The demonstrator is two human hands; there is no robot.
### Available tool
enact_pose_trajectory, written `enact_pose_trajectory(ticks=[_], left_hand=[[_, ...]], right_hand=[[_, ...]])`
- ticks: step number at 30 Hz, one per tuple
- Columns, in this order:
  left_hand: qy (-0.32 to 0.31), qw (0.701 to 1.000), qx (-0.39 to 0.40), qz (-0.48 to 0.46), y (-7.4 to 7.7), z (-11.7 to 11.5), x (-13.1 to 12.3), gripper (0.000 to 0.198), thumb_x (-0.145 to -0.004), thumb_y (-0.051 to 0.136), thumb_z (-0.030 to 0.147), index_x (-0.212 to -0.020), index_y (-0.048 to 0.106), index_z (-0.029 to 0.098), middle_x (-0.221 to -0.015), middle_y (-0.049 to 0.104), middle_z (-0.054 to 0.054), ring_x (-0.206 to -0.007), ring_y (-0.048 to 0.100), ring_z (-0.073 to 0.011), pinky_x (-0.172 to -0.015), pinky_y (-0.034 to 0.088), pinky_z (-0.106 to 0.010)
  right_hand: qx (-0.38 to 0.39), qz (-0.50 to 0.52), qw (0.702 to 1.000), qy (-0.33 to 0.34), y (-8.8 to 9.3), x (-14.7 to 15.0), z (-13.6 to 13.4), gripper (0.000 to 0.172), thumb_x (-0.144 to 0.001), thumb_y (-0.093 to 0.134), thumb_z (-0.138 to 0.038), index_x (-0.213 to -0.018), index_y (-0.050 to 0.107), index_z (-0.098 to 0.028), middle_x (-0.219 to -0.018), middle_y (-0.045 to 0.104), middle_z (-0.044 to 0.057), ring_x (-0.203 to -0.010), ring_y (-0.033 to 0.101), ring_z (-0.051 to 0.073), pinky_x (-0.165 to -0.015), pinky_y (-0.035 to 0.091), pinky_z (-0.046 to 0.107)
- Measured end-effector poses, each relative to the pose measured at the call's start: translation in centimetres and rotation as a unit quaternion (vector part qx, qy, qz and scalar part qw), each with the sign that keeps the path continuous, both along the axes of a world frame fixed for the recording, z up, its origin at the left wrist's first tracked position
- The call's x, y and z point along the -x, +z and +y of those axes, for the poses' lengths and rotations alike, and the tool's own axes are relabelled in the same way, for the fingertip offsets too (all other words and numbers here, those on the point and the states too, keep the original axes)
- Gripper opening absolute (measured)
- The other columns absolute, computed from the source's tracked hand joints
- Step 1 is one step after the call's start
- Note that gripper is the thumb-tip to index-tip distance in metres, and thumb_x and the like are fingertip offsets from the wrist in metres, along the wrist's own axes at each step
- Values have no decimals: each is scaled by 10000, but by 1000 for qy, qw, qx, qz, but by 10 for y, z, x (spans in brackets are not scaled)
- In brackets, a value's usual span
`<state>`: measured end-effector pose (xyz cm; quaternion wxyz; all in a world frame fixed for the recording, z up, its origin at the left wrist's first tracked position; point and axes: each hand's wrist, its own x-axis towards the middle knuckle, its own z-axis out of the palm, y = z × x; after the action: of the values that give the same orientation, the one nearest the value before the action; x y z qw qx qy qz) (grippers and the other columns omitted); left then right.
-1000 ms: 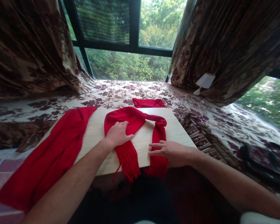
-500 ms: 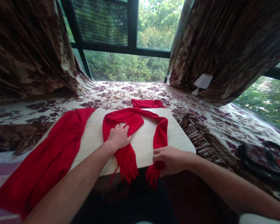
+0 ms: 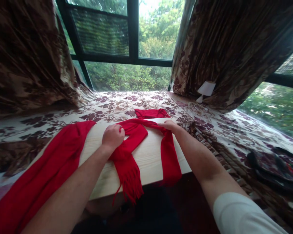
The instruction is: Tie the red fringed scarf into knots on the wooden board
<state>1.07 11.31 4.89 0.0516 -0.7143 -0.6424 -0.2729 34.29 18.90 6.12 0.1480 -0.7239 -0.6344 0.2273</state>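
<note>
A red scarf with a fringed end lies in a loop over the light wooden table. My left hand is closed around the scarf's left bend, its fingers curled into the cloth. At the far right bend, my right hand grips the scarf's edge with the fingers together. From there one length runs down to the near table edge and hangs over it, its tip blurred. The fringe of the other end droops over the same edge.
A larger red cloth drapes off the table's left side. Behind the table, a folded red piece rests on the floral-covered ledge. A small white lamp stands at the back right, and a dark bag lies at the right.
My right hand has let go of the scarf's near right end and moved away from me to the far bend. My left hand has shifted left and closed on the scarf's left bend.
</note>
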Motion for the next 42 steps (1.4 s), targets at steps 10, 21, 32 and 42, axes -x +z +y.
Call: enact_pose_trajectory(ticks=[10, 21, 32, 42], left_hand=[[72, 959, 197, -188, -26, 78, 67, 453, -702, 677, 464, -1031, 709, 154, -989, 760, -126, -945, 698, -288, -831, 512, -337], [-10, 910, 83, -405, -58, 60, 78, 290, -695, 640, 454, -788, 674, 182, -748, 700, -22, -721, 624, -193, -695, 488, -281], [-67, 896, 162, -409, -42, 45, 80, 311, -595, 662, 284, -887, 679, 177, -771, 699, 15, -709, 622, -183, -631, 487, -254], [40, 920, 38, -388, -46, 39, 74, 283, -691, 690, 411, -691, 481, 220, -623, 538, 58, -597, 469, -125, -570, 369, -236]], right_hand=[[-42, -41, 986, 154, 10, 75, 45, 427, -954, 531, -512, -896, 728, -138, -877, 713, 83, -764, 627, 186, -655, 426, 252], [79, 46, 977, 192, 15, 92, 69, 119, -751, 685, -200, -858, 676, -148, -635, 565, -30, -538, 483, 98, -518, 351, 227], [65, 154, 963, 211, 20, 100, 78, 204, -605, 675, -129, -781, 576, -157, -581, 554, -31, -499, 508, 105, -468, 357, 206], [-198, 186, 937, 219, 77, 113, 45, 313, -630, 583, -158, -936, 524, -188, -741, 551, -34, -678, 506, 134, -604, 376, 229]])
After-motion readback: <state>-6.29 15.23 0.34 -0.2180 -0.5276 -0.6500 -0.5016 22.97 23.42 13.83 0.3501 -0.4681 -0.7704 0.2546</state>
